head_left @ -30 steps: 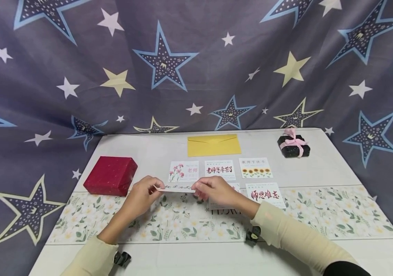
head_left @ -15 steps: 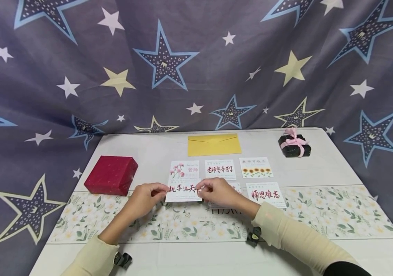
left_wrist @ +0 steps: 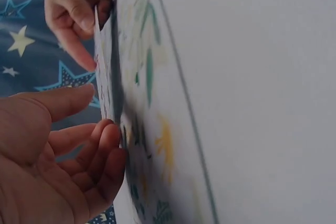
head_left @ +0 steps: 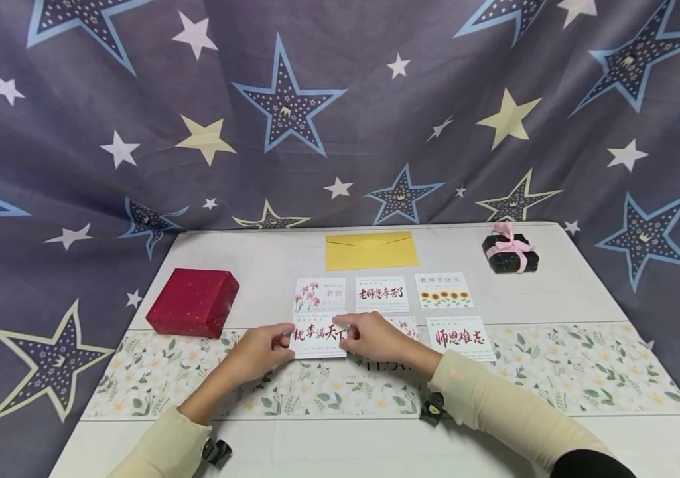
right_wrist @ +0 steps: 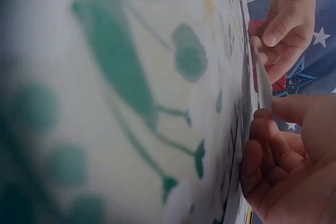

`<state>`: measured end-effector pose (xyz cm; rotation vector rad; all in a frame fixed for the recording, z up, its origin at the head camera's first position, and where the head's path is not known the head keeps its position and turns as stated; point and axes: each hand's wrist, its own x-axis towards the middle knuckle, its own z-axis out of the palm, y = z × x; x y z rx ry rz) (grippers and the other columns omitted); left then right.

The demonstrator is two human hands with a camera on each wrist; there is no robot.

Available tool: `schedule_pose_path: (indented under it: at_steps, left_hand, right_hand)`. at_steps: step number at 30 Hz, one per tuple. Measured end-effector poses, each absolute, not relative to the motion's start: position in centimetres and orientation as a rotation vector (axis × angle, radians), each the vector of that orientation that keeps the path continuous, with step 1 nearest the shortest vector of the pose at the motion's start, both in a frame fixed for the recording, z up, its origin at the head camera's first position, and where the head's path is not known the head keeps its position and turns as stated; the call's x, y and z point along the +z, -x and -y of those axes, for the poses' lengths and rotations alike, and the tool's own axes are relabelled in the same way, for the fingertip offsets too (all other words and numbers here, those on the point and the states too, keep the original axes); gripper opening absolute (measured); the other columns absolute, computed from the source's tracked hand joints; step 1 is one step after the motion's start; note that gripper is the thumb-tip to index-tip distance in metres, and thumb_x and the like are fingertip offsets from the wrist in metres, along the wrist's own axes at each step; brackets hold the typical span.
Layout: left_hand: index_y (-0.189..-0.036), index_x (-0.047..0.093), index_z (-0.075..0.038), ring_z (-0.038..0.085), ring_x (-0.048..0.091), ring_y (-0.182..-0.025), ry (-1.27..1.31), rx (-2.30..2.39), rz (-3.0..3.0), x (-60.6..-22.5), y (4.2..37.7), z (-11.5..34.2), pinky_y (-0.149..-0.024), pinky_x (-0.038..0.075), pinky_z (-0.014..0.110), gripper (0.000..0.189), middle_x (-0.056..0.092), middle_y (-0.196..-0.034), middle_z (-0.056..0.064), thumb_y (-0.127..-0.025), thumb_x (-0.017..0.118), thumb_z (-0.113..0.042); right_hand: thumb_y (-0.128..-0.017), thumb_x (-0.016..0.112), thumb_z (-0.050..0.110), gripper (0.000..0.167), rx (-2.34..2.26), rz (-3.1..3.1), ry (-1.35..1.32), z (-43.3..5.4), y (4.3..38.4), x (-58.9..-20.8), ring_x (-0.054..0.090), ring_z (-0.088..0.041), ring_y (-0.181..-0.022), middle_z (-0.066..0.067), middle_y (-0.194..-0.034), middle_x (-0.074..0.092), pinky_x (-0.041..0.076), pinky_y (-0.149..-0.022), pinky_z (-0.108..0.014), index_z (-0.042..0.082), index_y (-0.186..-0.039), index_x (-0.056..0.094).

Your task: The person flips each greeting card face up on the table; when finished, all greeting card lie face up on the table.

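Note:
A white card with red brush lettering (head_left: pixel 318 345) lies close over the flowered band of the table, its top edge overlapping the pink-flower card (head_left: pixel 316 293). At its left edge is my left hand (head_left: pixel 259 352); in the left wrist view the fingertips (left_wrist: pixel 108 129) touch the card's edge while the thumb stands apart from it. My right hand (head_left: pixel 375 337) pinches the opposite edge between thumb and fingers, as the right wrist view shows at the card's end (right_wrist: pixel 264 87). Beneath the right hand, another lettered card (head_left: pixel 407 325) is partly hidden.
Other cards lie to the right: a lettered one (head_left: pixel 382 294), a sunflower one (head_left: pixel 444 291) and another lettered one (head_left: pixel 461 338). A yellow envelope (head_left: pixel 371 251) lies behind. A red box (head_left: pixel 190 302) stands left, a black box with pink ribbon (head_left: pixel 509 252) far right.
The lettered card has gone from tilted up between both hands to nearly flat, and come toward the front edge. The left thumb has parted from it; the right hand still pinches it.

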<state>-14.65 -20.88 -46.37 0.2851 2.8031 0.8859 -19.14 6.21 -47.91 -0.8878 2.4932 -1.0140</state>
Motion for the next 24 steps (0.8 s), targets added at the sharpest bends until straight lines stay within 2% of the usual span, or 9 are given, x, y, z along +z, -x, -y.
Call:
schedule_pose_path:
  at_steps: [5, 12, 24]
  left_hand:
    - [-0.129, 0.069, -0.006, 0.009, 0.049, -0.073, -0.313, 0.803, -2.827, -46.6, 14.6, 20.3, -0.073, 0.042, 0.028, 0.044, 0.057, -0.081, -0.006, -0.087, 0.078, -0.013]
    - [-0.133, 0.067, -0.002, 0.013, 0.047, -0.074, -0.330, 0.704, -2.839, -46.3, 14.2, 19.9, -0.066, 0.039, 0.028, 0.050, 0.054, -0.082, 0.002, -0.086, 0.080, -0.012]
    - [-0.132, 0.069, -0.008, 0.014, 0.047, -0.073, -0.287, 0.602, -2.897, -46.4, 14.0, 19.6, -0.065, 0.038, 0.029, 0.049, 0.055, -0.085, 0.002, -0.084, 0.080, -0.011]
  right_hand:
    - [-0.095, 0.069, 0.020, 0.051, -0.938, -2.505, 0.900, -5.9, 19.3, -48.1, 0.038, -0.001, -0.045, 0.012, -0.056, 0.057, 0.038, -0.054, -0.018, 0.007, -0.144, 0.058]
    - [-0.095, 0.068, 0.020, 0.051, -0.831, -2.513, 0.958, -5.5, 19.4, -47.7, 0.049, -0.001, -0.053, 0.012, -0.067, 0.064, 0.044, -0.059, -0.020, 0.008, -0.144, 0.058]
    - [-0.094, 0.068, 0.018, 0.048, -0.744, -2.533, 0.983, -5.3, 19.3, -47.5, 0.050, -0.002, -0.052, 0.012, -0.064, 0.063, 0.042, -0.057, -0.019, 0.009, -0.141, 0.061]
